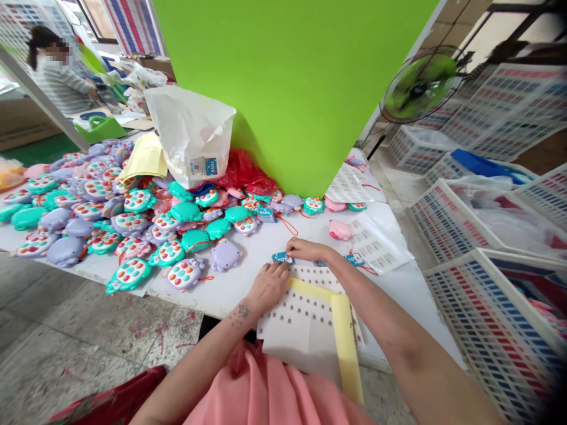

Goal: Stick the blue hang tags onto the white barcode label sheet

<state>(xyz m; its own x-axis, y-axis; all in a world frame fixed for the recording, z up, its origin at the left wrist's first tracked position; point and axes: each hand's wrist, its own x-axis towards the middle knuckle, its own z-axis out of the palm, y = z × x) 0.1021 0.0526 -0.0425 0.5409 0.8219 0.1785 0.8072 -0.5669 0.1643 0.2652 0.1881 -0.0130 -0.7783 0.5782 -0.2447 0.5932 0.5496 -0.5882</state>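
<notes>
A small blue TOYS card tag [280, 257] lies on the white table between my hands. My left hand [269, 287] is closed on its near edge, holding it against the table. The fingers of my right hand [305, 249] are pinched together over the tag's right end; what they hold is too small to make out. Below my hands lie sheets of small printed labels [305, 308], with yellow backing paper [345, 339] along their right and top. Another blue tag [354, 260] with an orange cord sits under my right forearm.
Turtle-like and other animal-shaped pop toys [133, 224] are heaped at left. A white plastic bag [190, 130] stands behind them, beside a red bag [248, 172] and a green panel [283, 88]. More label sheets [376, 243] lie right. Plastic crates [496, 319] and a fan [419, 88] flank the table; a person [62, 82] sits far left.
</notes>
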